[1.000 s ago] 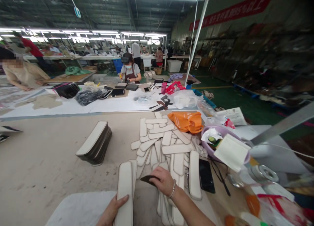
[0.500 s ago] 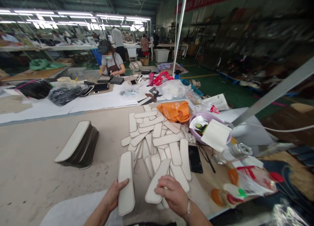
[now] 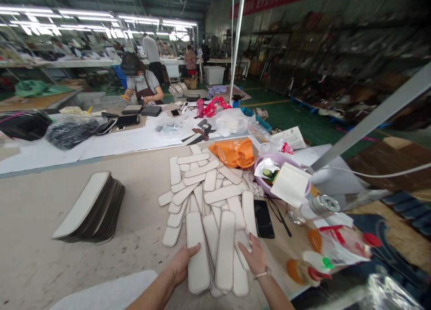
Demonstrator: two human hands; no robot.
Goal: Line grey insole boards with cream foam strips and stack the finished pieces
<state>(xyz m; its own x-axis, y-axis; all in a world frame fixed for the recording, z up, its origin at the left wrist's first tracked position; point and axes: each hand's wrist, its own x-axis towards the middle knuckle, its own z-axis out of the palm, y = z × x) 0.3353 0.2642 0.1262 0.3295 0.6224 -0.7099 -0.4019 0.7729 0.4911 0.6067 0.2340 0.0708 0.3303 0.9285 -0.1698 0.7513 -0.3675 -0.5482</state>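
Note:
My left hand grips the left edge of a long white panel with rounded corners, thumb on top and the other fingers hidden; whether more panels lie in that grip I cannot tell. My right hand is open, thumb and fingers apart, at the right edge of the loose panels. Between the hands another white panel lies lengthwise on others. Beyond spreads a loose pile of similar panels. A neat, leaning stack of panels with dark edges stands at the left.
Right of the pile lie a black phone, a purple basin and bottles. An orange bag sits behind the pile. A slanted metal post rises at the right. Across the table a person works.
My left hand and its panel have shifted right, towards the pile. My right hand has let go of a tilted panel and moved right, its fingers now spread. The view has turned slightly right.

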